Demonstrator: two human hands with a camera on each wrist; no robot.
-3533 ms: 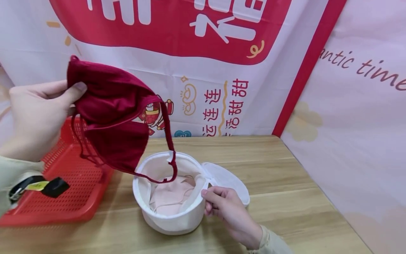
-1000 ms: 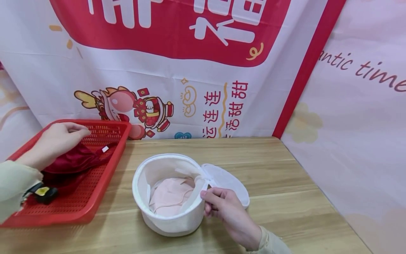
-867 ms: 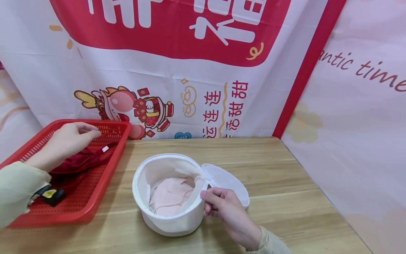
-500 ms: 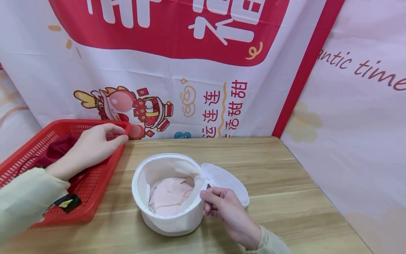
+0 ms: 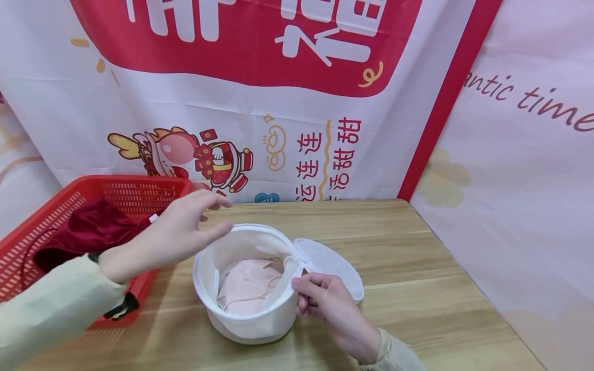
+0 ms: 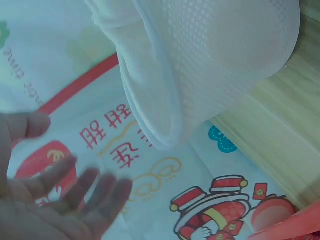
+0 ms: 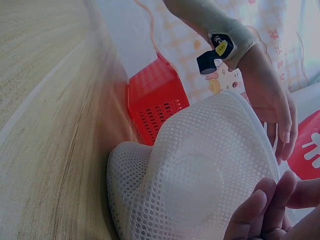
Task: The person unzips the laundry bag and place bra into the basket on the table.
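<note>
A white round mesh laundry bag [image 5: 252,327] stands unzipped on the table, a pale pink bra [image 5: 248,286] lying inside. My right hand [image 5: 331,304] pinches its right rim between thumb and fingers, beside the folded-back lid [image 5: 336,265]. Fingers spread and holding nothing, my left hand [image 5: 176,232] hovers by the bag's left rim. In the left wrist view, that hand [image 6: 55,205] is apart from the bag [image 6: 215,65]. The right wrist view has the mesh wall [image 7: 200,145] close up. A dark red bra [image 5: 95,224] lies in the red basket [image 5: 74,193].
The basket sits at the left, partly behind my left forearm. A printed cloth backdrop [image 5: 250,98] rises along the table's back edge, and another pale one [image 5: 520,180] is at the right. Bare wooden tabletop [image 5: 417,288] shows right of the bag.
My left hand held up the dark red bra, which now lies in the basket. The hand has since moved right toward the bag. My right hand keeps its hold on the rim.
</note>
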